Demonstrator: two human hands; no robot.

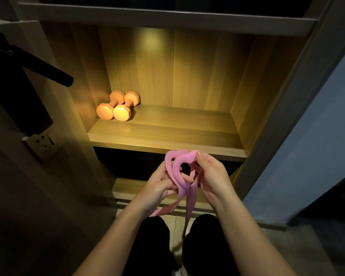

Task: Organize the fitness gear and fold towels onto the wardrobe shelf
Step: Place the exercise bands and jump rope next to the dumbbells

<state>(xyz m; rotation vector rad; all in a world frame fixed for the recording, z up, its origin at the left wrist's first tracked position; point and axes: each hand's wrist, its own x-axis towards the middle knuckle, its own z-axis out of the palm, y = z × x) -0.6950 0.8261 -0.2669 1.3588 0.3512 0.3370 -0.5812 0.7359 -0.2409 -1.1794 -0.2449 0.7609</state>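
Note:
A pink resistance band (176,165) is looped up in front of the wardrobe, its loose ends hanging down between my legs. My left hand (158,183) grips the lower part of the loops, fingers curled round the strands. My right hand (211,174) pinches the top of the loops with thumb and fingers. Both hands hover just below the front edge of the lit wooden shelf (167,134). Two orange dumbbells (118,105) lie side by side at the shelf's back left corner. No towels are in view.
An upper shelf board (167,18) spans the top of the wardrobe. A lower shelf (127,188) sits beneath my hands. A black door handle (48,71) juts out at the left above a wall socket (42,143). The wardrobe's side panel (287,106) frames the right.

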